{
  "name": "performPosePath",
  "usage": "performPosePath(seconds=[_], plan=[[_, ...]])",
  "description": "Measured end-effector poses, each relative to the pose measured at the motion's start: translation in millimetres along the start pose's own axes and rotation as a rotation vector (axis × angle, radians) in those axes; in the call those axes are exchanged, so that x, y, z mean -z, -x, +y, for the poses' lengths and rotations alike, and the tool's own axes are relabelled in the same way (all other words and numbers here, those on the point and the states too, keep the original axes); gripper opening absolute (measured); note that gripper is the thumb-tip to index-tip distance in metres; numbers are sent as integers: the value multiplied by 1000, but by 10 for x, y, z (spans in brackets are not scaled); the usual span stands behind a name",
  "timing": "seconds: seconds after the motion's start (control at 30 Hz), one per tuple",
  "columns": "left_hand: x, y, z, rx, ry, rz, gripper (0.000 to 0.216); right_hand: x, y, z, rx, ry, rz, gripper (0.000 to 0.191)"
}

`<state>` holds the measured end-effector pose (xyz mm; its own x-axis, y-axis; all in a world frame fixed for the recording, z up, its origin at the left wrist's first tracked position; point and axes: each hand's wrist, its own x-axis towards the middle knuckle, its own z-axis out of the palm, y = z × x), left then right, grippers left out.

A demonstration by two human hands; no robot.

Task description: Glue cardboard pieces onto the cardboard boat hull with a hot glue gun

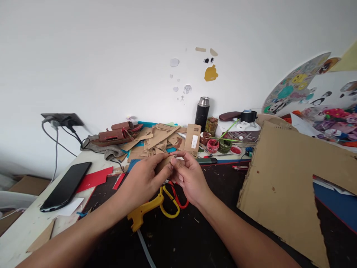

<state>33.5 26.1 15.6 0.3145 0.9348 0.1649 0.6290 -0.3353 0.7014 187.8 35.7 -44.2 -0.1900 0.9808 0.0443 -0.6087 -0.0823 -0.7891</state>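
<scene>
My left hand and my right hand meet over the middle of the dark work mat. Between them is a small brown cardboard piece, mostly hidden by the fingers. The left fingers are wrapped round it, and the right thumb and forefinger pinch at its right end. Below the hands lie a yellow glue gun with a pale cord and scissors with yellow handles. A red looped handle shows beside these, partly behind my right hand.
Cardboard scraps are heaped behind the hands, beside a brown model boat. Open paint jars and a black flask stand near the wall. A large cardboard sheet covers the right side; a phone lies left.
</scene>
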Motion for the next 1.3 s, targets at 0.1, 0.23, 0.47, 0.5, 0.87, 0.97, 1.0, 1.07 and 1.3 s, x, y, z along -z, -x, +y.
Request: performPosePath(seconds=[0.1,0.23,0.47,0.5,0.87,0.97,1.0,1.07,1.3], plan=[[0,10,6,-11,0,-13,44,12,-11,-10,-9,3,4,41],[-2,43,26,-39,-29,-41,37,22,-18,-47,-16,3,18,42],[18,81,41,-80,-45,-59,42,38,-9,-91,-38,7,-1,39],[26,83,41,-76,-30,-67,42,39,-7,-93,-39,3,-4,38],[73,109,12,-86,89,-124,32,19,-1,-106,-16,-38,-39,34],[43,95,-7,-98,57,-122,30,26,1,-88,-22,-39,-28,36],[31,89,-16,-100,52,-116,30,30,0,-79,-24,-37,-22,36],[8,73,-39,-108,57,-102,30,39,-7,-56,-25,-36,-12,39],[-29,27,-105,-49,158,-91,33,47,-20,12,-41,-32,-28,48]])
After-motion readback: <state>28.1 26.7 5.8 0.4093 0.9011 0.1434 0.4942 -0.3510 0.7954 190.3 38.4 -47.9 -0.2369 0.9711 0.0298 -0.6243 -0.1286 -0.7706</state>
